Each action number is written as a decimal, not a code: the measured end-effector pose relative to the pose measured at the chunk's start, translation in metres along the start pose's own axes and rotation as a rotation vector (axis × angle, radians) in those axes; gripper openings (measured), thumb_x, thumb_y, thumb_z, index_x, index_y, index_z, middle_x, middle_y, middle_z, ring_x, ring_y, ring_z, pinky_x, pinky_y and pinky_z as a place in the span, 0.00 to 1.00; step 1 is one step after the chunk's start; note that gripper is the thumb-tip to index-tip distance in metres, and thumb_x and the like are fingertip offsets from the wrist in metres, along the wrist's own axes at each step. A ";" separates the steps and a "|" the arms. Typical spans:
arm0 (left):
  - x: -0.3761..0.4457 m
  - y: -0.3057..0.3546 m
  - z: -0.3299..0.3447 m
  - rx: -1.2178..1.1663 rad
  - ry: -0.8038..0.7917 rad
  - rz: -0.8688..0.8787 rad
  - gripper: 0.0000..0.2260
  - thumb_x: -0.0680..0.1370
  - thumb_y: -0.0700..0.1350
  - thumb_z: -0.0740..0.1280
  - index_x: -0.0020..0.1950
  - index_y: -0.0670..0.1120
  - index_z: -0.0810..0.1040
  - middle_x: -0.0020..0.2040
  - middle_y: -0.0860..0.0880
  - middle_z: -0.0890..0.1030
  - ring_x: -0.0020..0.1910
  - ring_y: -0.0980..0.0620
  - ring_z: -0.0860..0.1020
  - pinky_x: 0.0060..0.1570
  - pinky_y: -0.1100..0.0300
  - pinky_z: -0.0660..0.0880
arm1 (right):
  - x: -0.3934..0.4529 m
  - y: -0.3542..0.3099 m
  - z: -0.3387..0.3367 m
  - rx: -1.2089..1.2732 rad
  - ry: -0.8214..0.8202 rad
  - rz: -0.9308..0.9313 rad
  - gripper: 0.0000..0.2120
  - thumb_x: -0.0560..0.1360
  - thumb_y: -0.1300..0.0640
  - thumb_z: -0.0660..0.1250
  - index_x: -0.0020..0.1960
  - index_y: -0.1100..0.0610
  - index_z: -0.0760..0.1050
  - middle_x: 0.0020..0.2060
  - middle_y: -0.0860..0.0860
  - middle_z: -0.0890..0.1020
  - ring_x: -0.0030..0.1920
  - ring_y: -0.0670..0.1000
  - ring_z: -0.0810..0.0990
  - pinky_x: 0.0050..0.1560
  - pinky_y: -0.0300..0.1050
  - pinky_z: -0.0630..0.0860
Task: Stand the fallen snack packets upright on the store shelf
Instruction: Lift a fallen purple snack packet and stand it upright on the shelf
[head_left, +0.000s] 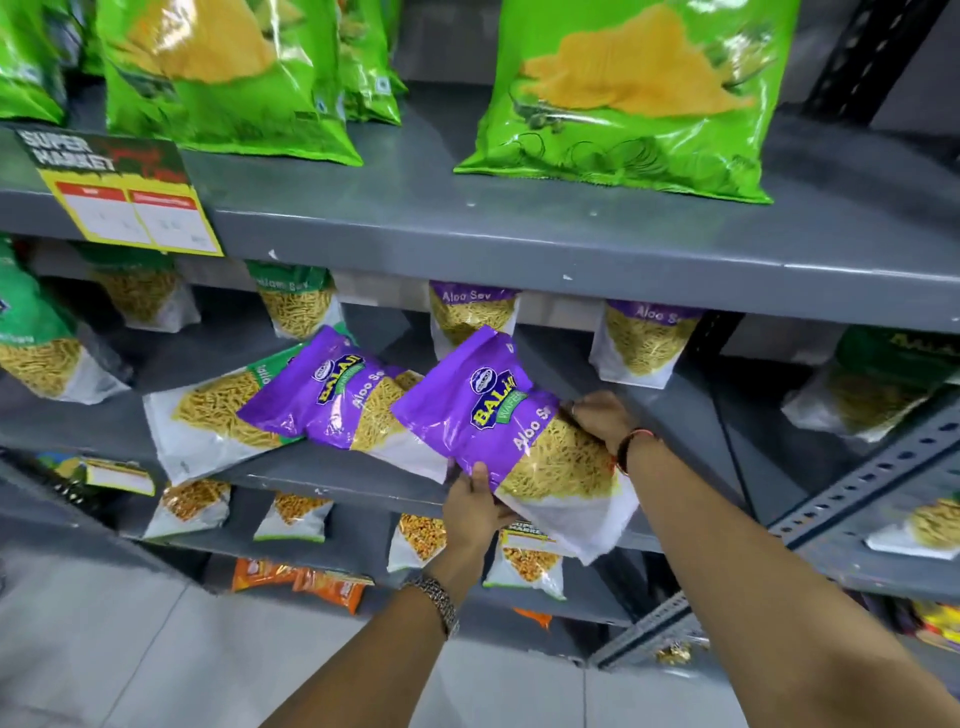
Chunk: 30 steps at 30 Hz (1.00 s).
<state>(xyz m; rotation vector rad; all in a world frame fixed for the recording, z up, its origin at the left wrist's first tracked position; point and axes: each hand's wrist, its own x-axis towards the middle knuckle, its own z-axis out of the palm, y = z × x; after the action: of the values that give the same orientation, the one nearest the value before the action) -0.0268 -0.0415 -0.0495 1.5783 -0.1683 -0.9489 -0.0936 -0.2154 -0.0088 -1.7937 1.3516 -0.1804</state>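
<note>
A purple Aloo Sev packet is tilted over the front edge of the middle grey shelf. My left hand grips its lower left edge, thumb on the front. My right hand holds its right side from behind. To its left a second purple Aloo Sev packet lies fallen, overlapping a fallen green-topped packet. Two more Aloo Sev packets stand upright at the back of the same shelf.
Large green packets stand on the upper shelf, which carries a yellow price tag. Small packets stand on the lower shelf, orange ones below. A perforated metal upright runs at the right. Grey floor lies beneath.
</note>
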 end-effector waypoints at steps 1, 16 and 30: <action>-0.002 -0.002 -0.001 0.018 0.019 0.018 0.10 0.80 0.52 0.53 0.46 0.50 0.71 0.46 0.41 0.81 0.43 0.38 0.81 0.34 0.50 0.82 | -0.004 0.010 0.001 0.086 0.039 0.016 0.17 0.73 0.54 0.65 0.27 0.56 0.71 0.31 0.53 0.73 0.35 0.50 0.70 0.34 0.43 0.65; -0.053 0.027 -0.017 0.398 -0.004 0.556 0.20 0.80 0.54 0.51 0.50 0.42 0.77 0.47 0.43 0.83 0.47 0.44 0.80 0.47 0.51 0.75 | -0.160 0.072 0.005 1.005 0.333 0.194 0.10 0.75 0.56 0.64 0.39 0.60 0.79 0.39 0.55 0.82 0.44 0.54 0.80 0.50 0.47 0.76; -0.062 0.025 -0.015 0.454 -0.028 0.562 0.19 0.80 0.53 0.51 0.50 0.42 0.76 0.39 0.58 0.78 0.40 0.60 0.76 0.36 0.66 0.69 | -0.180 0.077 -0.003 1.040 0.278 0.130 0.14 0.77 0.57 0.61 0.52 0.67 0.77 0.39 0.55 0.82 0.35 0.49 0.79 0.29 0.32 0.76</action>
<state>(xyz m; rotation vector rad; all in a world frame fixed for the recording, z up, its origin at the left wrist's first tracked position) -0.0475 0.0003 0.0009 1.7849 -0.8489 -0.5041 -0.2236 -0.0689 0.0046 -0.8163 1.1996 -0.9027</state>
